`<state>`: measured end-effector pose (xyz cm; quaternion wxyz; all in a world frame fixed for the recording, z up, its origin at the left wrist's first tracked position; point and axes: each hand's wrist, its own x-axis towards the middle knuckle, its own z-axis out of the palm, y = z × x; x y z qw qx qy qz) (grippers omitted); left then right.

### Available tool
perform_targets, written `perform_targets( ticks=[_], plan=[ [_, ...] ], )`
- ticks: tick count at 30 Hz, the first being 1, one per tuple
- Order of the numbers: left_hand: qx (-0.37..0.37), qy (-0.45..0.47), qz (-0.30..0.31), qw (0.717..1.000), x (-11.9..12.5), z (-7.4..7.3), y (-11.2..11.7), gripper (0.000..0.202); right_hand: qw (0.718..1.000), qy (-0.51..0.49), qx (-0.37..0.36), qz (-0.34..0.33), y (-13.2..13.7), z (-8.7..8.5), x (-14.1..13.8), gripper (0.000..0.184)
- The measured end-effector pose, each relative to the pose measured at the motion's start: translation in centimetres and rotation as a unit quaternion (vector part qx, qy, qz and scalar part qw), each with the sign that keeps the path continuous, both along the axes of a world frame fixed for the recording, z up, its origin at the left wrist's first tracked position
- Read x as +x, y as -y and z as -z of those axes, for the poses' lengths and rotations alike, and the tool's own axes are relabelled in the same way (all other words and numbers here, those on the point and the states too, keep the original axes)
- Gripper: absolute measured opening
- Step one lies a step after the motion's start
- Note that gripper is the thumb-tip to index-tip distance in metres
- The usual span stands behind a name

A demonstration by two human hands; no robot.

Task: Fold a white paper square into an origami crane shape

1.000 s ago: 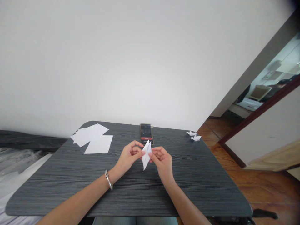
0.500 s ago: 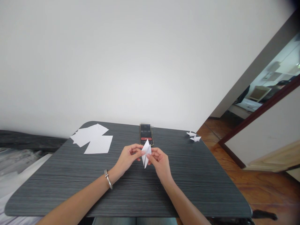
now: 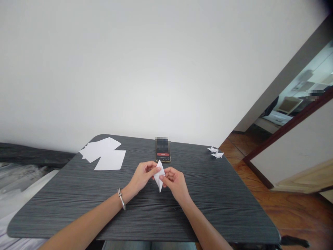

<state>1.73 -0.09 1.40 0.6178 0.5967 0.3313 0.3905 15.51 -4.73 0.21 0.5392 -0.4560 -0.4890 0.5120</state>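
Observation:
A narrow, pointed piece of folded white paper [image 3: 159, 176] stands nearly upright over the middle of the table. My left hand [image 3: 143, 175] pinches it from the left, and my right hand [image 3: 175, 183] holds it from the right. Fingers of both hands cover its middle. A silver bangle [image 3: 120, 199] circles my left wrist. Both forearms rest above the dark grey wood-grain table [image 3: 65, 208].
Overlapping white paper sheets [image 3: 102, 154] lie at the far left of the table. A smartphone [image 3: 163, 155] lies at the far edge, partly blurred. Small folded paper cranes [image 3: 215, 152] sit at the far right corner. Wooden floor lies to the right.
The folded paper has dropped lower and sits closer to my body. My right hand has moved left over it, and the paper now stands clear of the phone.

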Motion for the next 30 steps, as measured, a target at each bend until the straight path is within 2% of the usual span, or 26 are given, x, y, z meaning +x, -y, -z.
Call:
perform_targets(
  ticks=[9,13,16,19,22,25,30],
  plan=[
    [0.043,-0.014,-0.013,0.999,-0.1,0.2,0.2,0.026,1.0,0.029,0.006,0.006,0.1,0.0,0.0,0.018],
    [0.076,-0.009,-0.027,0.997,0.0,-0.1,0.5,0.02,0.999,0.038,0.016,0.008,0.0,0.0,0.0,0.022],
    [0.128,-0.021,-0.06,0.99,-0.1,-0.4,0.7,0.036,0.999,0.037,0.019,0.009,0.0,0.0,0.0,0.025],
    [0.161,-0.038,-0.06,0.984,-0.2,-0.6,0.7,0.025,0.999,0.035,0.022,0.009,0.0,0.0,0.1,0.028],
    [0.189,-0.051,-0.036,0.98,-0.3,-0.8,0.5,0.016,0.999,0.038,0.023,0.002,0.0,0.1,0.2,0.029],
    [0.211,-0.077,-0.025,0.974,-0.3,-0.9,0.5,0.018,0.999,0.043,0.022,-0.014,0.1,0.2,0.2,0.029],
    [0.222,-0.098,-0.06,0.968,-0.1,-1.0,0.9,0.022,0.999,0.04,0.02,-0.026,0.1,0.5,0.1,0.029]
  ],
)
